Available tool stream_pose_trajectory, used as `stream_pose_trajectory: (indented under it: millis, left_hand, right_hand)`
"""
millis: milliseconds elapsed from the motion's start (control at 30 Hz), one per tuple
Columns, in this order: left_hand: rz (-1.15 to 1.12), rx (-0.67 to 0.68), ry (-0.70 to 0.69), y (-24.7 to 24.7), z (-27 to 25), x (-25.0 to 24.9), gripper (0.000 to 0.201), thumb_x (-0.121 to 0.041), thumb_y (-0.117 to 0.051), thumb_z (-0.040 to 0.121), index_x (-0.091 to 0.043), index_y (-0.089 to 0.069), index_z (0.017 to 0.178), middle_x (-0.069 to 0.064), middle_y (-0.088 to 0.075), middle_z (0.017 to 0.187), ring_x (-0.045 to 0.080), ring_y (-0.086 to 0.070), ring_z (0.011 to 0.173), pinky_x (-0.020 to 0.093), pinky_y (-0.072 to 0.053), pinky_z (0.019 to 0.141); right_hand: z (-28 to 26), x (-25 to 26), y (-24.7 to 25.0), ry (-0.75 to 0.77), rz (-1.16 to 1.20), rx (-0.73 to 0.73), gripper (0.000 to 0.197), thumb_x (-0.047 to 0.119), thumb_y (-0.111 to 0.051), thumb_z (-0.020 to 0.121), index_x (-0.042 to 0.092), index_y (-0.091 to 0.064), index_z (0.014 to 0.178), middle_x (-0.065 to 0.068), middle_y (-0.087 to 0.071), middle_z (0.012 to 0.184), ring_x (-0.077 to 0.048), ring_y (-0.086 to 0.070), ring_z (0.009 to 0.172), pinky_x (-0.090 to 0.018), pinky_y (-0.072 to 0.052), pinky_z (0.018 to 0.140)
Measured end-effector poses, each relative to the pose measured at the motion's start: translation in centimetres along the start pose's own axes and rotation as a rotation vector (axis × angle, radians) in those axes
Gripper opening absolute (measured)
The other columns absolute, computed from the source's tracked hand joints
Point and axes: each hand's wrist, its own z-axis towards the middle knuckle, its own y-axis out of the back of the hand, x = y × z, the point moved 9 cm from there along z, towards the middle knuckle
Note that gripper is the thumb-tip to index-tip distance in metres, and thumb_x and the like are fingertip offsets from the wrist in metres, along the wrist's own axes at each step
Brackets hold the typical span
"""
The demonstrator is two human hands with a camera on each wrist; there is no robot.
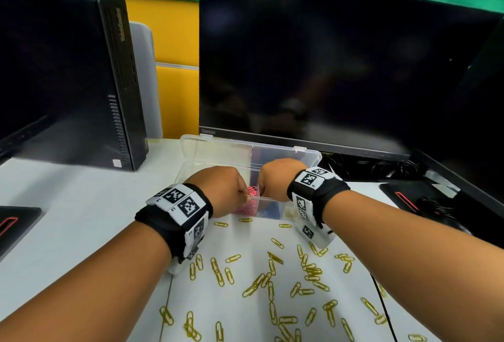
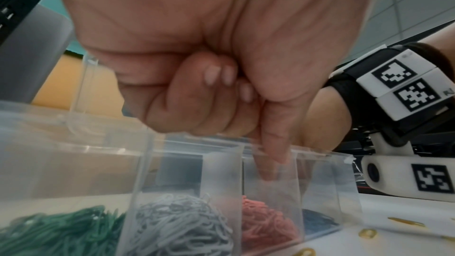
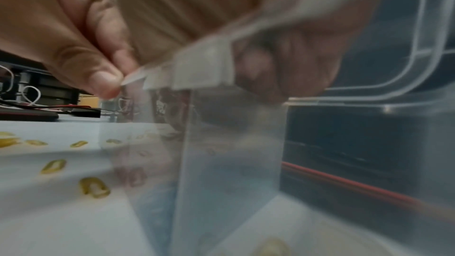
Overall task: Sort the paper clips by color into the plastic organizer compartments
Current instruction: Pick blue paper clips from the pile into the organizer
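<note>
A clear plastic organizer stands open on the white table, its lid leaning back against the monitor. In the left wrist view its compartments hold green clips, white clips, red clips and blue clips. My left hand hovers over the red compartment, its outer fingers curled and thumb and forefinger reaching down inside. They seem to pinch a pink-red clip. My right hand grips the organizer's front rim, thumb outside and fingers inside. Several yellow clips lie loose on the table in front.
A dark monitor stands right behind the organizer, and a black desktop computer stands at the left. Cables and a black stand base lie at the right. A dark pad sits at the table's left edge.
</note>
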Motion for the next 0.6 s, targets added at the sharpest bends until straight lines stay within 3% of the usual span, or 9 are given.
stream_pose_trajectory:
  millis: [100, 200, 300, 367, 500, 600]
  left_hand:
    - [-0.008, 0.004, 0.003, 0.0, -0.3, -0.2, 0.024, -0.029, -0.057, 0.095, -0.032, -0.08, 0.099, -0.007, -0.076, 0.094, 0.016, -0.065, 0.082, 0.027, -0.055, 0.082]
    - [-0.011, 0.007, 0.015, 0.1, -0.4, -0.2, 0.025, -0.027, -0.056, 0.093, -0.03, -0.081, 0.094, -0.005, -0.075, 0.088, 0.018, -0.066, 0.079, 0.029, -0.057, 0.081]
    - [-0.018, 0.016, 0.017, 0.2, -0.4, -0.2, 0.025, -0.028, -0.056, 0.092, -0.029, -0.081, 0.095, -0.005, -0.076, 0.09, 0.017, -0.067, 0.081, 0.031, -0.058, 0.082]
    - [-0.018, 0.017, 0.013, 0.1, -0.3, -0.1, 0.024, -0.028, -0.056, 0.092, -0.028, -0.08, 0.096, -0.005, -0.076, 0.092, 0.017, -0.067, 0.083, 0.032, -0.058, 0.082]
    - [-0.023, 0.014, 0.011, 0.1, -0.3, 0.0, 0.025, -0.028, -0.056, 0.093, -0.029, -0.08, 0.099, -0.006, -0.076, 0.094, 0.016, -0.067, 0.084, 0.029, -0.056, 0.081]
    - [-0.018, 0.013, 0.012, 0.1, -0.4, -0.1, 0.025, -0.029, -0.056, 0.094, -0.03, -0.08, 0.102, -0.007, -0.076, 0.098, 0.016, -0.066, 0.086, 0.029, -0.056, 0.084]
  right_hand:
    - [-0.5, -0.2, 0.2, 0.032, 0.044, -0.012, 0.023, 0.04, -0.062, 0.091, 0.027, -0.08, 0.099, 0.003, -0.073, 0.087, -0.022, -0.062, 0.076, -0.026, -0.047, 0.07]
    - [-1.1, -0.1, 0.7, 0.056, 0.128, -0.021, 0.015, 0.03, -0.067, 0.087, 0.03, -0.08, 0.095, 0.008, -0.073, 0.089, -0.018, -0.065, 0.082, -0.023, -0.045, 0.07]
    - [-1.7, -0.8, 1.3, 0.05, 0.23, -0.037, 0.013, 0.021, -0.066, 0.087, 0.028, -0.077, 0.086, 0.011, -0.068, 0.078, -0.005, -0.061, 0.064, -0.017, -0.041, 0.058]
    - [-1.9, -2.1, 1.4, 0.011, 0.347, -0.06, 0.011, 0.017, -0.067, 0.087, 0.023, -0.073, 0.079, 0.009, -0.07, 0.073, -0.003, -0.061, 0.051, -0.018, -0.046, 0.055]
    - [-2.8, -4.5, 0.4, -0.057, 0.631, -0.068, 0.007, 0.012, -0.073, 0.083, 0.019, -0.073, 0.083, -0.006, -0.076, 0.073, -0.013, -0.064, 0.056, -0.021, -0.047, 0.051]
    - [-3.2, -5.1, 0.0, -0.078, 0.762, -0.09, 0.008, 0.006, -0.075, 0.082, 0.013, -0.074, 0.086, -0.004, -0.072, 0.062, -0.008, -0.06, 0.049, -0.019, -0.046, 0.048]
